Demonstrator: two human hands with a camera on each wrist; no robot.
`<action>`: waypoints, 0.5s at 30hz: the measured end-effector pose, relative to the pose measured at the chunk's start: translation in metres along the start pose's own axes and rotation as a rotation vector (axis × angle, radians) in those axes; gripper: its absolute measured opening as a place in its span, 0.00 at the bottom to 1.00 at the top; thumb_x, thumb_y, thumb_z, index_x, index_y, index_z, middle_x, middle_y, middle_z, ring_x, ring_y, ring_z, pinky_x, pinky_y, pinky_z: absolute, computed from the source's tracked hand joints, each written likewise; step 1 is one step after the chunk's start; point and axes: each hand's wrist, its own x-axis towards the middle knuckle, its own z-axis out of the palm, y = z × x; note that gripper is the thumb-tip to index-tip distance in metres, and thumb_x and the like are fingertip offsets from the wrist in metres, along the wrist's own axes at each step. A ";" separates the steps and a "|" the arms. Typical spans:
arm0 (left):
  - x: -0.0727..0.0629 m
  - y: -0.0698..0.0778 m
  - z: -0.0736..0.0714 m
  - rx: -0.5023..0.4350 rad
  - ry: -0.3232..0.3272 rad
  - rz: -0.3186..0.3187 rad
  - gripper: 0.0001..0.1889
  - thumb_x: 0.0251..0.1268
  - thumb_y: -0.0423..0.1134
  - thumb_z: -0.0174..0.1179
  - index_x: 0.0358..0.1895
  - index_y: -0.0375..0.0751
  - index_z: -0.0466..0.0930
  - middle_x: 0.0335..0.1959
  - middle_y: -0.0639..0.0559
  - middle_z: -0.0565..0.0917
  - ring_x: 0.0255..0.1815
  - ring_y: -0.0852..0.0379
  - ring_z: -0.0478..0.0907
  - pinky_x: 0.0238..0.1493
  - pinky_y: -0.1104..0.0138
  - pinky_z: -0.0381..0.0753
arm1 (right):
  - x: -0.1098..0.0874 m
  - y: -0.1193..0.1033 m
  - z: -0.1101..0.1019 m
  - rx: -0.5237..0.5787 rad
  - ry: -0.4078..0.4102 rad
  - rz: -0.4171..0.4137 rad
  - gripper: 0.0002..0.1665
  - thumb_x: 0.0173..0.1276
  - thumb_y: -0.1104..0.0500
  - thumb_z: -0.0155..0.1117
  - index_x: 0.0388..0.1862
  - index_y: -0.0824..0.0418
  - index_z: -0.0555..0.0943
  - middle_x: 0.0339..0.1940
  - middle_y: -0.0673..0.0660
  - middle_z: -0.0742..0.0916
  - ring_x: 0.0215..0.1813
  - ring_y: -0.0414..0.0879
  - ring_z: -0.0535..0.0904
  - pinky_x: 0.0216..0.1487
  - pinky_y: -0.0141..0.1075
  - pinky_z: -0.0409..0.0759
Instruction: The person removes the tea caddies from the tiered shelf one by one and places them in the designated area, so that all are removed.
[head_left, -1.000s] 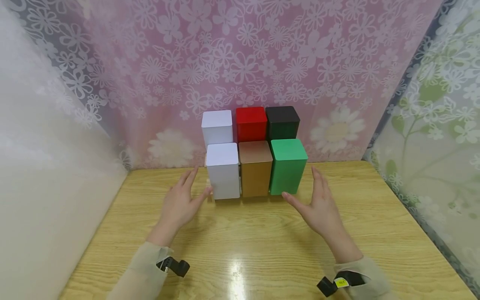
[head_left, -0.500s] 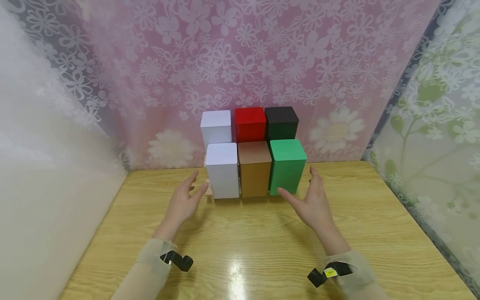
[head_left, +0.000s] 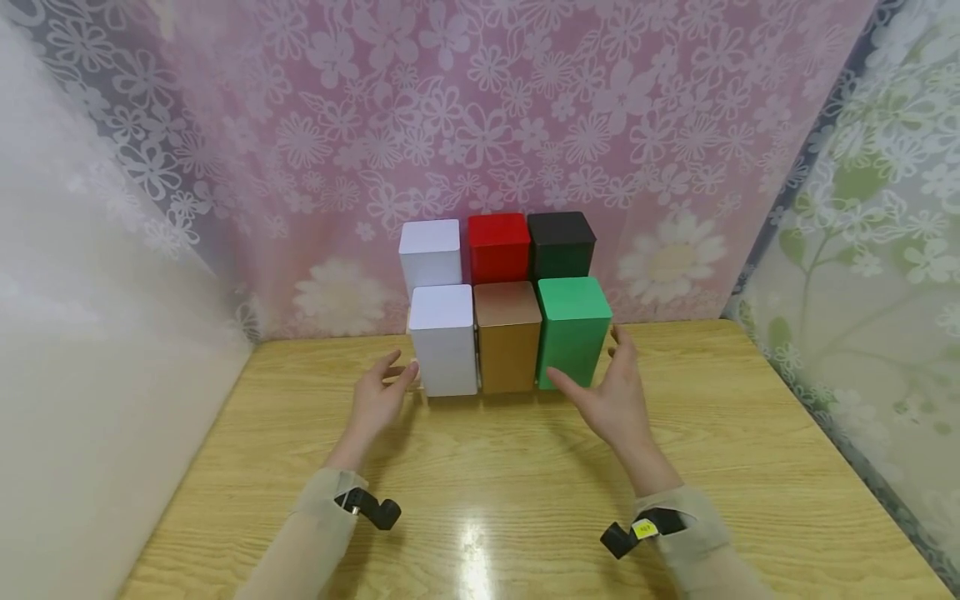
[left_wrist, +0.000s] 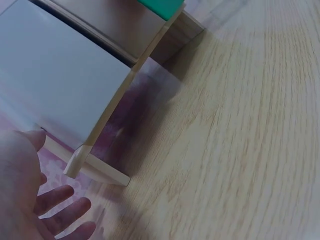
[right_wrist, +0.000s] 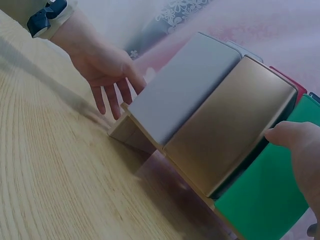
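Observation:
A wooden rack (left_wrist: 76, 162) holds smooth coloured boxes in two rows. In front stand a white box (head_left: 446, 358), a gold-brown box (head_left: 508, 358) and a green box (head_left: 574, 346). My left hand (head_left: 377, 404) is at the rack's left end; in the left wrist view its thumb (left_wrist: 34, 140) comes right to the white box's side, the other fingers loosely bent below. On the opposite end, my right hand (head_left: 618, 404) spreads around the green box, thumb before its front face and fingers at its right side. The right wrist view shows that thumb (right_wrist: 285, 132) overlapping the green box's edge.
Behind, a higher row has a white box (head_left: 431, 250), a red box (head_left: 499, 248) and a black box (head_left: 562, 246). A pink flowered curtain (head_left: 337, 167) hangs close behind the rack. The wood-grain table (head_left: 480, 467) stretches toward me, with pale sheeting at both sides.
Both hands have moved inward toward the rack's ends. My left fingers have bent more, and the right fingers have come in to the green box's side. The boxes stay in place.

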 end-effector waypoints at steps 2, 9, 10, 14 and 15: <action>0.001 0.000 0.003 -0.021 0.011 0.000 0.33 0.81 0.53 0.61 0.78 0.36 0.70 0.60 0.32 0.84 0.55 0.35 0.85 0.60 0.46 0.85 | 0.001 -0.001 0.002 0.005 0.011 -0.010 0.74 0.61 0.32 0.80 0.88 0.57 0.44 0.84 0.65 0.60 0.76 0.67 0.64 0.69 0.66 0.72; 0.003 -0.004 0.014 -0.135 0.041 -0.037 0.29 0.79 0.44 0.64 0.74 0.29 0.73 0.52 0.32 0.87 0.45 0.41 0.89 0.39 0.63 0.91 | 0.004 -0.001 0.008 0.037 0.042 -0.025 0.73 0.59 0.36 0.83 0.88 0.57 0.46 0.83 0.63 0.62 0.77 0.67 0.64 0.71 0.67 0.70; 0.003 -0.005 0.015 -0.143 0.049 -0.042 0.29 0.79 0.44 0.65 0.73 0.29 0.74 0.51 0.33 0.88 0.44 0.42 0.90 0.37 0.66 0.90 | 0.004 -0.002 0.009 0.042 0.047 -0.027 0.73 0.59 0.36 0.83 0.87 0.57 0.46 0.83 0.63 0.63 0.77 0.67 0.65 0.71 0.67 0.70; 0.004 -0.008 0.019 -0.173 0.077 -0.069 0.27 0.78 0.43 0.66 0.70 0.29 0.77 0.49 0.36 0.89 0.42 0.45 0.90 0.37 0.70 0.88 | 0.005 -0.003 0.012 0.060 0.066 -0.039 0.72 0.58 0.38 0.84 0.87 0.58 0.47 0.80 0.65 0.65 0.76 0.66 0.66 0.71 0.66 0.71; 0.004 -0.009 0.020 -0.185 0.084 -0.077 0.26 0.78 0.43 0.66 0.70 0.29 0.77 0.49 0.36 0.89 0.43 0.45 0.90 0.38 0.70 0.88 | 0.005 -0.003 0.012 0.063 0.069 -0.042 0.72 0.58 0.39 0.85 0.86 0.58 0.48 0.79 0.65 0.66 0.75 0.66 0.67 0.70 0.66 0.71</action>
